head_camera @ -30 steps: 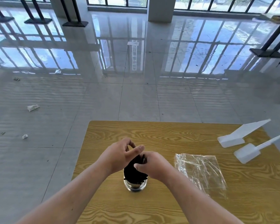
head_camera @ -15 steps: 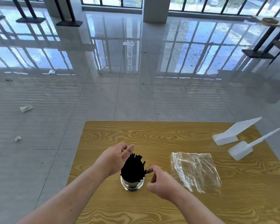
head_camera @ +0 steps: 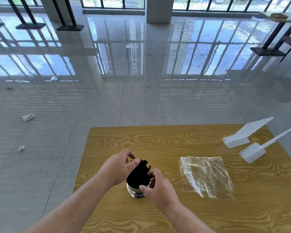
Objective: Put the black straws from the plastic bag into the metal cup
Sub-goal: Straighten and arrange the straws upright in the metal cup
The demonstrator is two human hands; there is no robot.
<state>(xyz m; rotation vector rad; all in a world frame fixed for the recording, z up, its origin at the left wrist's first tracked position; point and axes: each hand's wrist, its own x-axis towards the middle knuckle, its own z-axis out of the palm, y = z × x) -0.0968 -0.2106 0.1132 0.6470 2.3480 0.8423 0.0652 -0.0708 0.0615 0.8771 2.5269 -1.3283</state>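
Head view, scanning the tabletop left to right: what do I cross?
metal cup holding the black straws → clear plastic bag → flat white scoop → long-handled white scoop

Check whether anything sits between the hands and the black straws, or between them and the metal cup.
Nothing visible does. The black straws stand in the metal cup, with the left hand and right hand curled around the bundle. The plastic bag lies apart, to the right.

Bare forearms angled inward, left hand (head_camera: 119, 165) and right hand (head_camera: 160, 187) curled round black straws (head_camera: 139, 175)
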